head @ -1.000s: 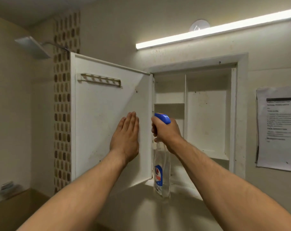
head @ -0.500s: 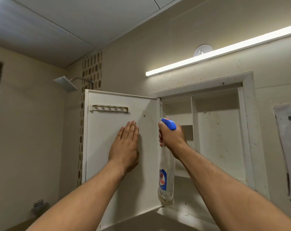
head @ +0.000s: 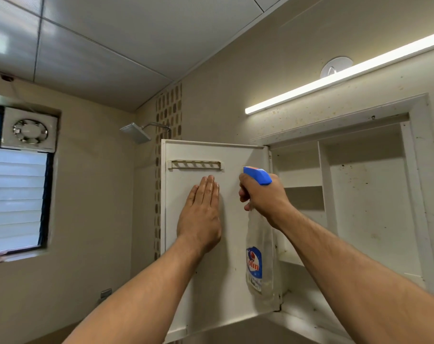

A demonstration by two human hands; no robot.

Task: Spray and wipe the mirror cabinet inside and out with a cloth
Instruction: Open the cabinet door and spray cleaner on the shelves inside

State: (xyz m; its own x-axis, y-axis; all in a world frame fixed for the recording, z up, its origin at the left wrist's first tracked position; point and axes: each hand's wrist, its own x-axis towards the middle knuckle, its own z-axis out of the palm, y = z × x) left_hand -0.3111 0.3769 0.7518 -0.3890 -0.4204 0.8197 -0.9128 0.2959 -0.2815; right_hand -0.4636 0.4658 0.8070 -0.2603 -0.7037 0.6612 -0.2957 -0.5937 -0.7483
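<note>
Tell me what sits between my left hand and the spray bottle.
Only a bare strip of the open cabinet door, in the head view; the left hand lies flat on it, the right hand grips the spray bottle.

A shower head (head: 135, 132) sticks out by the brown tiles (head: 168, 112), a fan (head: 30, 130) sits above the window (head: 16, 199), and a long light (head: 345, 74) glows

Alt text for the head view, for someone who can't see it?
The left hand presses flat on the inside of the open door while the right hand grips a blue-topped spray bottle beside it. The cabinet behind is speckled with dirt.
</note>
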